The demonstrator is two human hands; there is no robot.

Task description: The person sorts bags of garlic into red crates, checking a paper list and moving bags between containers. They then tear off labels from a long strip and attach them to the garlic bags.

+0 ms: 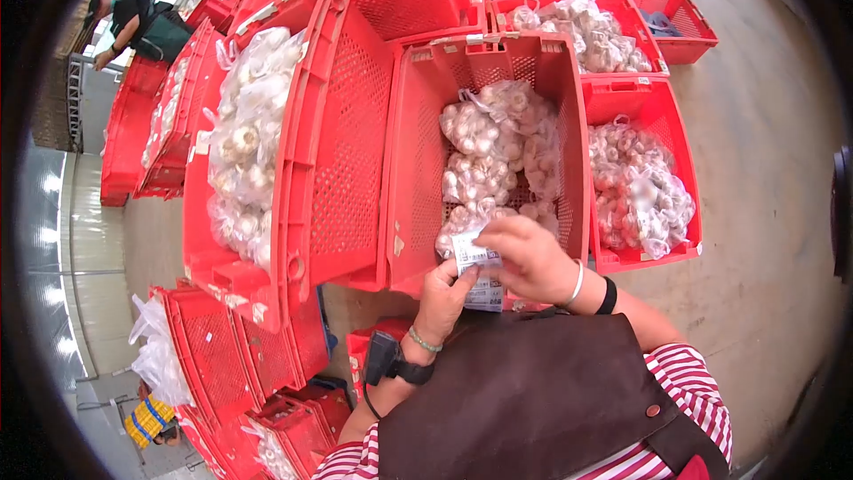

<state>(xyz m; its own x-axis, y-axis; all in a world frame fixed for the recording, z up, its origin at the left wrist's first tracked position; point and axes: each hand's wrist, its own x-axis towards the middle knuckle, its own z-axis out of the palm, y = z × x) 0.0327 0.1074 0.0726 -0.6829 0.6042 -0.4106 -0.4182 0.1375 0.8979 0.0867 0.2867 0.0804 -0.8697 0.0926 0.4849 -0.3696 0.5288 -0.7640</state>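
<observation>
My left hand [442,299] pinches a strip of white printed labels [477,253] between thumb and fingers, and the strip's lower part hangs below it. My right hand [533,260] is curled over the strip's upper right side, its fingertips closed at the label edge and slightly blurred. Both hands are above the near end of a red crate [573,160]. Inside this crate lie several clear plastic bags of garlic bulbs [480,180], heaped towards the right, with the dark perforated bottom partly showing.
Left of me, a stacked red crate [333,133] holds bagged garlic [253,142]. To the right, another red crate [644,102] contains more garlic bags [635,187]. Red crates continue behind and at lower left, beside hanging plastic bags [160,351]. A person [142,22] stands at upper left. Concrete floor [746,213] lies right.
</observation>
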